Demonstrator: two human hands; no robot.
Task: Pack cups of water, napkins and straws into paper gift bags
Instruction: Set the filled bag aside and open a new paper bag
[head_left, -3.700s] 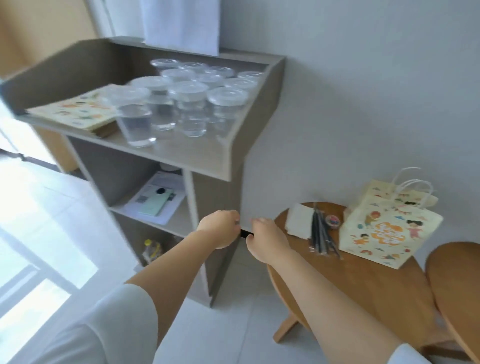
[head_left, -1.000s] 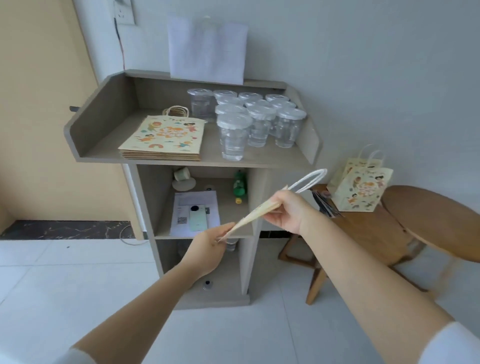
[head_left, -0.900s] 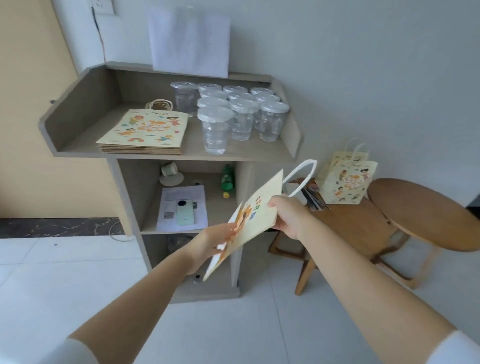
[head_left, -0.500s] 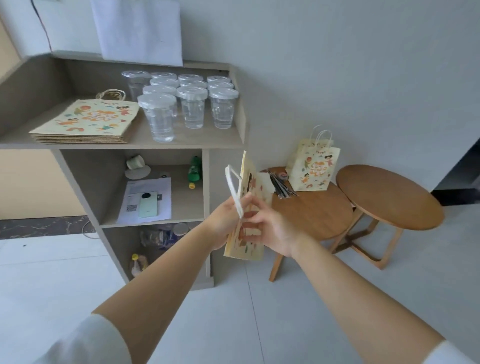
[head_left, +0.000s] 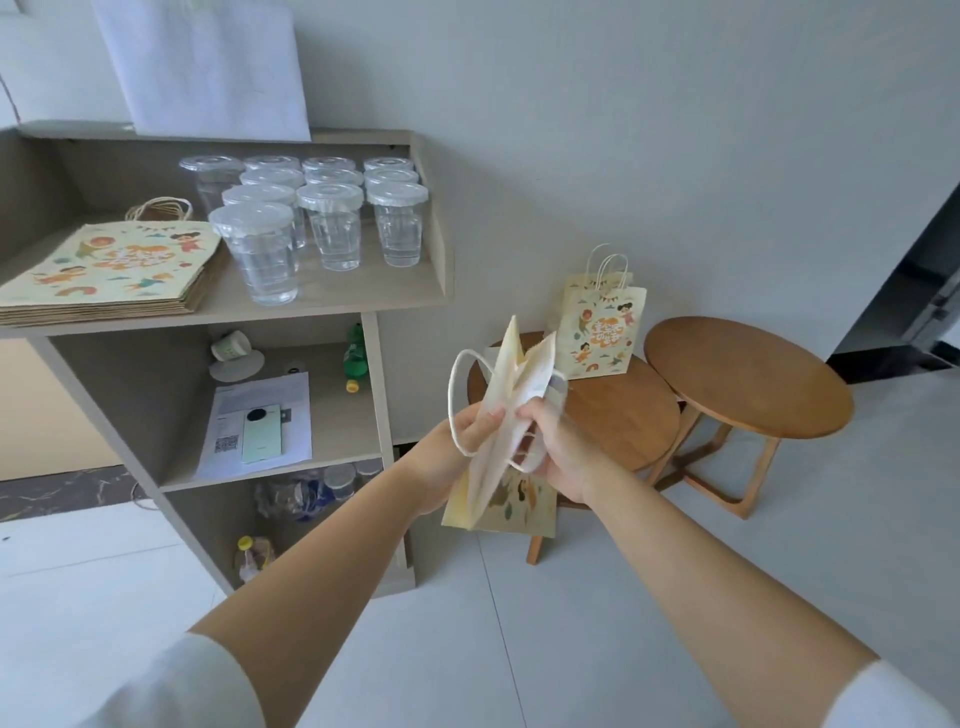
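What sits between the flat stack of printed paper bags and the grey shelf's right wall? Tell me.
Clear lidded plastic cups of water stand in rows there, per the head view.

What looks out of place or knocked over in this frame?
A small paper cup lies on its side on the cabinet's middle shelf; no spill shows. The water cups on top stand upright with lids on. The left hand and right hand hold a gift bag, partly opened.
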